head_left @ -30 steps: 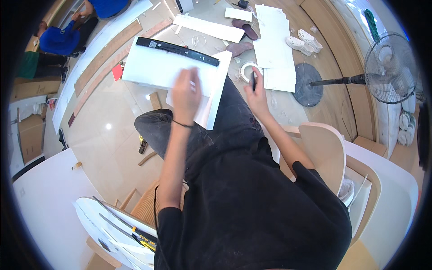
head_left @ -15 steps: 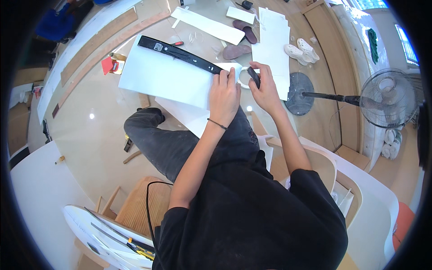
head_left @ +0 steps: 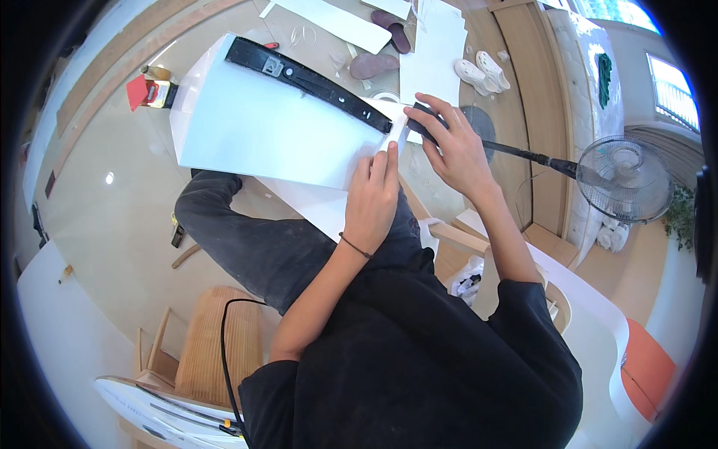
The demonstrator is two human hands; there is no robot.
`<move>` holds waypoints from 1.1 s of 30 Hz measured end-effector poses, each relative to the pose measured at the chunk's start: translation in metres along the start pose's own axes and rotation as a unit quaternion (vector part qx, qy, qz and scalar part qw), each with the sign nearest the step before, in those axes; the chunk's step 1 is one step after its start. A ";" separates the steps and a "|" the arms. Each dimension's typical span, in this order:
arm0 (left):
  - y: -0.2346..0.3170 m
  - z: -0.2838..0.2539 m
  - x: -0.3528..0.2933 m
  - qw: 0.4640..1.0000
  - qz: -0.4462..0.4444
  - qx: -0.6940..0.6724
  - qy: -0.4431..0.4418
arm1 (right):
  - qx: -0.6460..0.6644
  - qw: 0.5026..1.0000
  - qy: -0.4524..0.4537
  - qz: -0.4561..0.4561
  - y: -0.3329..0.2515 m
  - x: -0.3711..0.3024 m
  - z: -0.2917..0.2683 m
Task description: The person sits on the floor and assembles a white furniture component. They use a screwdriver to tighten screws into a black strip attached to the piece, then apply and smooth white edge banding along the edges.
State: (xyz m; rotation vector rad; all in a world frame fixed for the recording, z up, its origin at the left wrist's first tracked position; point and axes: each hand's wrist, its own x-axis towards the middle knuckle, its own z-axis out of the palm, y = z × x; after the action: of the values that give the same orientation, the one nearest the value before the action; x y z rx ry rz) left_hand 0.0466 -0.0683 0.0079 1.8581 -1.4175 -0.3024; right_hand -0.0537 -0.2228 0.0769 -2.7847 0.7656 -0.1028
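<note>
A white panel (head_left: pixel 269 135) lies slanted across my lap. Along its far side rests a long black bar (head_left: pixel 310 86) with a pale square fitting and round holes or dots. My left hand (head_left: pixel 372 193) lies at the panel's near right corner, fingers stretched out and pressed lightly on it. At the panel's right end, my right hand (head_left: pixel 460 156) grips a small black block (head_left: pixel 425 122) between thumb and fingers. The block is close to the panel's narrow end; whether they touch I cannot tell.
On the floor beyond lie white board pieces (head_left: pixel 336 21), purple slippers (head_left: pixel 374 66) and white clogs (head_left: pixel 482 72). A standing fan (head_left: pixel 624 179) is at the right. A red-topped container (head_left: pixel 153 93) stands left of the panel. A wooden stool (head_left: pixel 221 344) is at lower left.
My left hand has slid off the bar's end, down and nearer to me. My right hand has turned over the block, now at the panel's end. The view has shifted.
</note>
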 end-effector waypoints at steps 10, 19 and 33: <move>0.002 -0.021 -0.042 0.999 -0.045 -0.015 -0.015 | -0.114 0.986 -0.052 -0.114 0.006 0.010 0.005; -0.002 -0.018 -0.043 0.997 -0.049 -0.061 0.023 | -0.148 0.987 -0.025 -0.048 -0.008 -0.001 0.008; 0.000 -0.021 -0.045 0.996 -0.043 -0.043 0.066 | -0.148 0.981 0.004 -0.121 -0.003 -0.011 0.019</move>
State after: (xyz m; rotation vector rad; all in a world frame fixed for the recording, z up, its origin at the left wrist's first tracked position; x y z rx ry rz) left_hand 0.0431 -0.0189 0.0110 1.8379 -1.2186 -0.2730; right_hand -0.0592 -0.2107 0.0594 -3.1542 0.4710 -0.0479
